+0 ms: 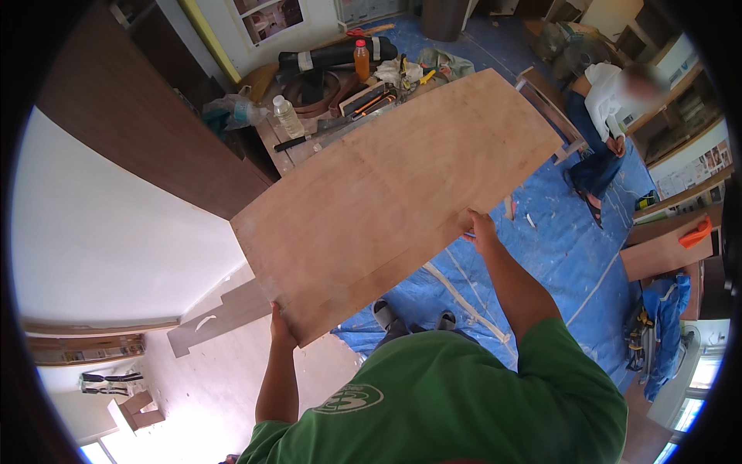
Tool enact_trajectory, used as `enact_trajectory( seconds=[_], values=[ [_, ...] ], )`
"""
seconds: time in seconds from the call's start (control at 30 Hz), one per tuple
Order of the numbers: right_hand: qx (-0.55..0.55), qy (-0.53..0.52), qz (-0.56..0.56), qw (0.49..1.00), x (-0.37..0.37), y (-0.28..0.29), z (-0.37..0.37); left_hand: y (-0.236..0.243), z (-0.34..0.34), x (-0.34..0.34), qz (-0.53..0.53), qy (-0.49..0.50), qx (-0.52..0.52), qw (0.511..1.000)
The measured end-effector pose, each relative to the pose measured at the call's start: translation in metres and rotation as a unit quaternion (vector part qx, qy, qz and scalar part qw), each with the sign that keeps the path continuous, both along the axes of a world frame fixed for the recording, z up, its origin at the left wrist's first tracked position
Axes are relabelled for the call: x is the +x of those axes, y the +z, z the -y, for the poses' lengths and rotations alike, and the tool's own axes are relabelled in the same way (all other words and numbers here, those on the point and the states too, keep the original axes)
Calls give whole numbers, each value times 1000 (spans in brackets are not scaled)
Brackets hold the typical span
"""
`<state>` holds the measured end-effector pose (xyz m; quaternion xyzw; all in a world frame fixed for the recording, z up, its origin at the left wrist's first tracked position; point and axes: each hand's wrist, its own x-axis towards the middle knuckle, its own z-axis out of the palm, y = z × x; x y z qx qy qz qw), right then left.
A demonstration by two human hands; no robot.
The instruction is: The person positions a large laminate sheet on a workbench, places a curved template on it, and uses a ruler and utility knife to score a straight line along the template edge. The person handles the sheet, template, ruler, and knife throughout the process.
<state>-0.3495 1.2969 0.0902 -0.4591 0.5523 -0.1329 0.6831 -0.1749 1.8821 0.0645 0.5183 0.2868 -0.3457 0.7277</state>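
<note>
You hold a large plywood panel (402, 193) in front of you, tilted across your view, its far right end reaching toward the blue tarp (556, 255). Your left hand (284, 329) grips the near left corner, thumb on the upper face and fingers mostly hidden below. Your right hand (481, 230) clasps the long near edge farther along, its thumb also over the top and its fingertips curled under the panel.

Beyond the panel's far edge stands a cluttered worktable (280, 160), partly covered from sight; whether the panel touches it, you cannot tell from here. On it are a clear plastic bottle (288, 117), a red-capped bottle of orange liquid (361, 63) and several hand tools. At the left, the panel's far corner overlaps a dark brown wooden board (147, 100) in the view.

A notched grey board (224, 313) lies on the pale floor to your left. Your sandalled feet (384, 315) show below the panel. Over to the right, a person in a white top (601, 93) sits with hands together.
</note>
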Motion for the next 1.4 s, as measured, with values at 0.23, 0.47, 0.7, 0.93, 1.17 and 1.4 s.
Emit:
enact_trajectory(
  seconds=[0.23,0.47,0.7,0.93,1.17,1.4],
  values=[
    [7,5,13,1000,4,-3,1,6,9,10,21,3,73,997],
    [33,20,28,999,-2,0,4,-13,2,14,37,-13,47,998],
    [-2,124,-19,992,-31,18,5,-42,-18,9,97,-55,13,994],
    [-274,384,-286,834,-187,-79,0,-29,-6,8,89,-31,94,991],
    [9,452,-429,782,-342,-93,-80,-44,-35,-7,108,-23,-12,994],
    [-80,482,-415,767,-350,-80,-66,-52,-44,-1,68,-22,51,996]
  ],
)
